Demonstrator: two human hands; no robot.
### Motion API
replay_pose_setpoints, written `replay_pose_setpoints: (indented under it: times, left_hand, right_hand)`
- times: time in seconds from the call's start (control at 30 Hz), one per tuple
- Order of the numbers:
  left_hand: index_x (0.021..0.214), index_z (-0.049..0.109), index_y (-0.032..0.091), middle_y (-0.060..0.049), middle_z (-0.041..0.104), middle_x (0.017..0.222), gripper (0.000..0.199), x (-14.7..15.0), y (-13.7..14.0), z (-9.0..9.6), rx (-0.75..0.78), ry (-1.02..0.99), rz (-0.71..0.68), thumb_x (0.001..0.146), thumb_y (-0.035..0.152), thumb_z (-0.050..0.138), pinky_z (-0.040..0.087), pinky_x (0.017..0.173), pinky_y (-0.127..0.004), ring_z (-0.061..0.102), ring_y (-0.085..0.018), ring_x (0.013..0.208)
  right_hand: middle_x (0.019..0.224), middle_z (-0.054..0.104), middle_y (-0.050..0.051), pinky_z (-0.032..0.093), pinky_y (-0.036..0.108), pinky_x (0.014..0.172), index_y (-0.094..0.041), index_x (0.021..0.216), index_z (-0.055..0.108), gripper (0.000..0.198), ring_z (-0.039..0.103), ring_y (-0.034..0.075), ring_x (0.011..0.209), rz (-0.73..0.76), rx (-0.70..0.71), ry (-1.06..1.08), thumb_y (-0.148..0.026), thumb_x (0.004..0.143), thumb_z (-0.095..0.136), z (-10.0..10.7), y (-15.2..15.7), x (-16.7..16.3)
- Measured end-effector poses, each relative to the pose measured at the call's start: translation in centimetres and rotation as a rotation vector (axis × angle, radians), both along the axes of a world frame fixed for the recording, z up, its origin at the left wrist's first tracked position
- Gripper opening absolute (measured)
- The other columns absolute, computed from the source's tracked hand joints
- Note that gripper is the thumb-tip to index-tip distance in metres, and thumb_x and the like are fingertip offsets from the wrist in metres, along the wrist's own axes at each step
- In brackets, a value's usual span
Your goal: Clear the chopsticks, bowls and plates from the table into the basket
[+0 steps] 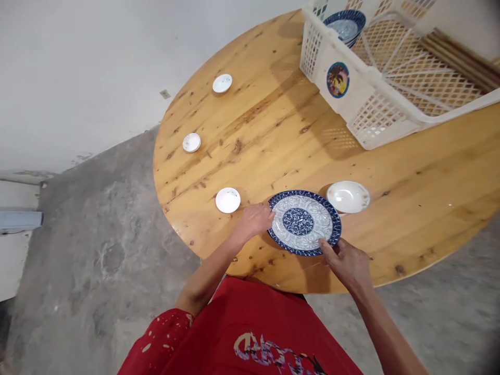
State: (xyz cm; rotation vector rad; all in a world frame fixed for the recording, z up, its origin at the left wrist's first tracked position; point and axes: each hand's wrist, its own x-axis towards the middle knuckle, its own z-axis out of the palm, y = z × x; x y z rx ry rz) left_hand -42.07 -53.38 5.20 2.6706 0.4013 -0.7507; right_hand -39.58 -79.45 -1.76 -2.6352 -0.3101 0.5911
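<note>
A blue-and-white patterned plate (298, 222) is held over the near part of the round wooden table, its face turned up. My left hand (255, 221) grips its left rim with bent fingers. At the lower right rim, my right hand (348, 262) has the thumb on top and the other fingers underneath. A white bowl (349, 197) stands just beyond the plate's right side. To the left of my left hand sits a small white dish (228, 200). How close the plate's underside is to the table cannot be made out.
Two more small white dishes, one at the left edge (191, 142) and one farther back (222, 83), rest on the wooden table (250, 151). A large white plastic basket (375, 104) occupies the back right, with stacked blue-and-white bowls (346, 26) inside. A wall rises behind the table.
</note>
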Motion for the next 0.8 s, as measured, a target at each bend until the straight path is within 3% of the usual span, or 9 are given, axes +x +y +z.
replay_pose_setpoints:
  times: [0.23, 0.37, 0.5, 0.63, 0.7, 0.8]
  left_hand:
    - [0.112, 0.059, 0.012, -0.018, 0.072, 0.107, 0.029, -0.2, -0.7, -0.2, 0.103, 0.006, -0.013, 0.101, 0.031, 0.041, 0.053, 0.081, -0.034, 0.071, -0.027, 0.101]
    - [0.117, 0.054, 0.01, -0.018, 0.073, 0.101, 0.028, -0.3, -0.8, -0.8, 0.116, -0.02, -0.008, 0.101, 0.028, 0.042, 0.053, 0.076, -0.033, 0.072, -0.028, 0.096]
    - [0.119, 0.051, 0.012, -0.015, 0.073, 0.094, 0.025, -0.5, -0.5, -1.1, 0.117, -0.061, -0.023, 0.101, 0.027, 0.042, 0.053, 0.074, -0.033, 0.073, -0.027, 0.09]
    - [0.117, 0.052, 0.013, -0.015, 0.072, 0.096, 0.025, -0.6, -0.1, -1.0, 0.141, -0.089, -0.081, 0.102, 0.028, 0.04, 0.053, 0.081, -0.035, 0.071, -0.028, 0.098]
    - [0.117, 0.054, 0.014, -0.016, 0.071, 0.101, 0.027, -0.7, 0.2, -1.1, 0.146, -0.108, -0.083, 0.103, 0.031, 0.039, 0.053, 0.085, -0.037, 0.07, -0.029, 0.102]
    - [0.13, 0.05, 0.015, -0.018, 0.067, 0.119, 0.037, -0.8, 0.6, -1.9, 0.106, -0.155, 0.011, 0.102, 0.039, 0.041, 0.052, 0.089, -0.038, 0.067, -0.03, 0.111]
  right_hand:
    - [0.074, 0.071, 0.015, 0.045, 0.034, 0.067, -0.018, 0.086, 0.063, 0.042, 0.072, 0.033, 0.083, 0.15, -0.288, 0.065, -0.052, 0.097, 0.041, 1.4, 1.0, 0.1]
    - [0.079, 0.072, 0.016, 0.046, 0.034, 0.067, -0.016, 0.093, 0.064, 0.044, 0.072, 0.034, 0.084, 0.186, -0.344, 0.079, -0.052, 0.1, 0.04, 1.9, 1.3, 0.3]
    - [0.078, 0.072, 0.016, 0.047, 0.034, 0.068, -0.017, 0.092, 0.062, 0.041, 0.073, 0.034, 0.085, 0.185, -0.317, 0.079, -0.051, 0.1, 0.041, 1.9, 1.6, 0.3]
    - [0.076, 0.072, 0.015, 0.046, 0.035, 0.068, -0.019, 0.092, 0.058, 0.036, 0.073, 0.034, 0.083, 0.129, -0.244, 0.079, -0.05, 0.098, 0.041, 1.9, 2.0, -0.1]
    - [0.073, 0.071, 0.014, 0.046, 0.035, 0.067, -0.02, 0.091, 0.055, 0.036, 0.072, 0.033, 0.08, 0.063, -0.17, 0.087, -0.052, 0.095, 0.041, 1.8, 2.2, -0.3]
    - [0.073, 0.07, 0.011, 0.047, 0.035, 0.067, -0.022, 0.093, 0.053, 0.043, 0.072, 0.031, 0.077, -0.11, 0.054, 0.118, -0.063, 0.089, 0.04, 1.1, 2.3, -0.4]
